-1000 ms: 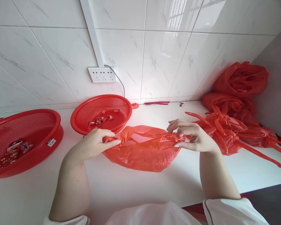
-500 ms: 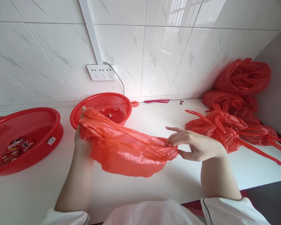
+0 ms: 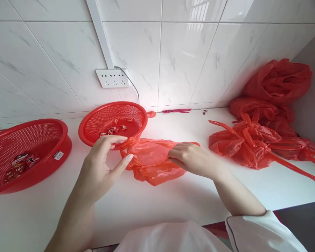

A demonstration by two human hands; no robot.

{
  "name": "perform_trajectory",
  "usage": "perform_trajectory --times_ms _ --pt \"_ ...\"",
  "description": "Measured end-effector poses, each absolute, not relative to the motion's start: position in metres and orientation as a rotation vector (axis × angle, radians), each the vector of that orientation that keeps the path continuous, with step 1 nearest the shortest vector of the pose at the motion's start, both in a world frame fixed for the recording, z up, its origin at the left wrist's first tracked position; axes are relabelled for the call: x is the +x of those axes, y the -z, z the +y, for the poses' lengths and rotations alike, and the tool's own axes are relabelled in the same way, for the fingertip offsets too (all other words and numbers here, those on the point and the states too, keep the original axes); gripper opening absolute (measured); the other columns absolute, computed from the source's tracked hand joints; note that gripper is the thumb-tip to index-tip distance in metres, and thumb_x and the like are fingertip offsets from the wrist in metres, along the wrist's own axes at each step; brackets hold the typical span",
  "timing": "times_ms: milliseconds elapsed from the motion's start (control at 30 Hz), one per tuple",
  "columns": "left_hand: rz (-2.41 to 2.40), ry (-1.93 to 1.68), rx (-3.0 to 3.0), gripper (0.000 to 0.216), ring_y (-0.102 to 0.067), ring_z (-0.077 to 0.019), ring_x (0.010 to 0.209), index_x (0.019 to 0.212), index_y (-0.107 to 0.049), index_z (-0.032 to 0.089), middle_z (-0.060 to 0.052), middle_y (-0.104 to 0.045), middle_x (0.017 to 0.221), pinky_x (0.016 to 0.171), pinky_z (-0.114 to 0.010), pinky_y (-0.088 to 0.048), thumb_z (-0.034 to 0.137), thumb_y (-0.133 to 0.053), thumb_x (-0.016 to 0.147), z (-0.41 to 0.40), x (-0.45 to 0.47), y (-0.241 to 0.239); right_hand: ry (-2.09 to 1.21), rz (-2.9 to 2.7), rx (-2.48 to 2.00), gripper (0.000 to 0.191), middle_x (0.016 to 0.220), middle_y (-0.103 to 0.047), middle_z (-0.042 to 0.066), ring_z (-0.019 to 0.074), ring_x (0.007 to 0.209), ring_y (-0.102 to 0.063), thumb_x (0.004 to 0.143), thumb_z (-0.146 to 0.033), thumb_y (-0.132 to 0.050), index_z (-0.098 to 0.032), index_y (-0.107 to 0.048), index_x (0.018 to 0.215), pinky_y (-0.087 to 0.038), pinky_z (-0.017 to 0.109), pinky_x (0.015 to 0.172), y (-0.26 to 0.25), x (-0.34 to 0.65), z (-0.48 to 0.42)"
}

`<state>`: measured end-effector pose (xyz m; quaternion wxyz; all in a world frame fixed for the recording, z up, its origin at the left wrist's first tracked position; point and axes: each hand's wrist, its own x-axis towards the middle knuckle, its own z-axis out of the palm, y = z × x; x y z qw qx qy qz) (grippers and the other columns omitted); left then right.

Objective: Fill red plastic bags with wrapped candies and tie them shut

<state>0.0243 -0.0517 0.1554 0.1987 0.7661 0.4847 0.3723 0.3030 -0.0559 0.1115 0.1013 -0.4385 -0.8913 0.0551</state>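
Note:
A thin red plastic bag (image 3: pixel 157 171) lies low over the white counter in front of me, its mouth spread apart and facing up. My right hand (image 3: pixel 190 157) is closed on the bag's right side, with the fingers curled in at the rim. At the bag's left end is my left hand (image 3: pixel 105 162), its thumb and forefinger apart on either side of the rim; they seem to touch the plastic without gripping it. Just behind the bag stands a round red basket (image 3: pixel 94 122) with several small wrapped sweets (image 3: pixel 111 130) at its bottom.
A larger red basket (image 3: pixel 48 140) at the left holds several wrapped snacks (image 3: pixel 21 164). Tied red bags (image 3: pixel 249 143) lie on the counter (image 3: pixel 136 210) at the right, with rolled red bags (image 3: pixel 278 80) behind. A socket panel (image 3: pixel 112 78) is on the tiled wall.
The bag has come down towards the counter and its mouth has spread. My left hand has let go of the bunched left end, and my right hand has closed on the rim.

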Motion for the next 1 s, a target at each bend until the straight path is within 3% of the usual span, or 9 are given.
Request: perform_trajectory --times_ms 100,167,300,500,600,667,767,900,1000 --pt "1.093 -0.825 2.473 0.023 -0.059 -0.0222 0.103 0.108 -0.064 0.028 -0.003 -0.064 0.111 0.092 -0.032 -0.045 0.022 -0.052 0.088 -0.057 0.044 -0.159 -0.254 -2.837 -1.270 0.023 0.068 -0.058 0.002 0.0121 0.057 -0.046 0.095 -0.012 -0.038 -0.017 -0.057 0.082 -0.030 0.026 0.054 -0.095 0.283 -0.047" --pt "1.032 -0.486 2.580 0.029 -0.062 -0.0215 0.091 0.104 -0.064 0.026 -0.004 -0.066 0.101 0.082 -0.032 -0.048 0.016 -0.041 0.090 -0.051 0.060 -0.146 -0.294 -2.919 -1.256 0.022 0.065 -0.057 0.001 0.0121 0.052 -0.045 0.091 -0.006 -0.038 -0.016 -0.057 0.092 -0.027 0.026 0.050 -0.087 0.272 -0.046" --pt "1.183 0.161 2.576 0.020 -0.061 -0.0252 0.064 0.079 -0.064 0.017 -0.010 -0.063 0.069 0.064 -0.036 -0.047 0.011 -0.045 0.078 -0.024 0.074 -0.093 -0.350 -2.961 -1.515 0.035 0.065 -0.059 0.001 0.0155 0.054 -0.054 0.079 0.005 -0.042 -0.014 -0.056 0.105 -0.027 0.026 0.046 -0.080 0.264 -0.049" --pt "1.243 -0.227 2.142 0.016 -0.064 -0.0240 0.073 0.084 -0.064 0.026 -0.005 -0.066 0.071 0.075 -0.035 -0.048 0.024 -0.064 0.068 -0.004 0.035 -0.049 -0.383 -2.750 -2.053 0.060 0.085 -0.068 0.008 0.0238 0.072 -0.066 0.067 0.003 -0.060 -0.012 -0.049 0.123 -0.039 0.026 0.050 -0.061 0.290 -0.037" --pt "1.184 -0.134 2.162 0.013 -0.064 -0.0237 0.069 0.080 -0.066 0.026 -0.003 -0.065 0.068 0.074 -0.036 -0.048 0.022 -0.064 0.068 -0.007 0.026 -0.060 -0.507 -2.830 -1.900 0.048 0.081 -0.068 0.003 0.0197 0.068 -0.065 0.072 -0.007 -0.064 -0.019 -0.055 0.117 -0.041 0.025 0.050 -0.058 0.303 -0.030" --pt "1.111 -0.025 2.263 0.024 -0.066 -0.0260 0.074 0.091 -0.068 0.026 -0.005 -0.069 0.078 0.075 -0.038 -0.048 0.019 -0.062 0.069 -0.012 0.029 -0.072 -0.493 -2.845 -1.625 0.033 0.086 -0.068 0.004 0.0183 0.074 -0.065 0.083 -0.013 -0.057 -0.021 -0.056 0.116 -0.046 0.026 0.057 -0.060 0.305 -0.028" --pt "0.950 0.062 2.578 0.048 -0.060 -0.0288 0.111 0.118 -0.061 0.028 -0.007 -0.065 0.119 0.096 -0.043 -0.042 0.010 -0.056 0.074 -0.016 0.038 -0.083 -0.306 -2.753 -1.208 0.031 0.116 -0.063 0.009 0.0209 0.102 -0.061 0.092 -0.019 -0.048 -0.022 -0.054 0.122 -0.049 0.033 0.082 -0.061 0.300 -0.022" --pt "0.863 0.084 2.808 0.067 -0.022 -0.0263 0.145 0.137 -0.045 0.032 -0.004 -0.032 0.155 0.118 -0.048 -0.013 0.005 -0.055 0.077 -0.006 0.039 -0.070 -0.178 -2.794 -1.253 0.084 0.157 -0.020 0.015 0.0367 0.143 -0.021 0.071 -0.030 -0.076 -0.025 -0.036 0.144 -0.017 0.055 0.114 -0.042 0.290 0.003" --pt "0.966 0.226 2.710 0.083 -0.008 -0.0298 0.148 0.147 -0.030 0.037 -0.004 -0.013 0.161 0.115 -0.053 -0.016 0.008 -0.060 0.074 0.010 0.032 -0.051 -0.436 -2.862 -1.530 0.107 0.160 -0.005 0.014 0.0400 0.146 -0.006 0.066 -0.029 -0.076 -0.027 -0.015 0.153 -0.008 0.056 0.115 -0.021 0.288 0.030"
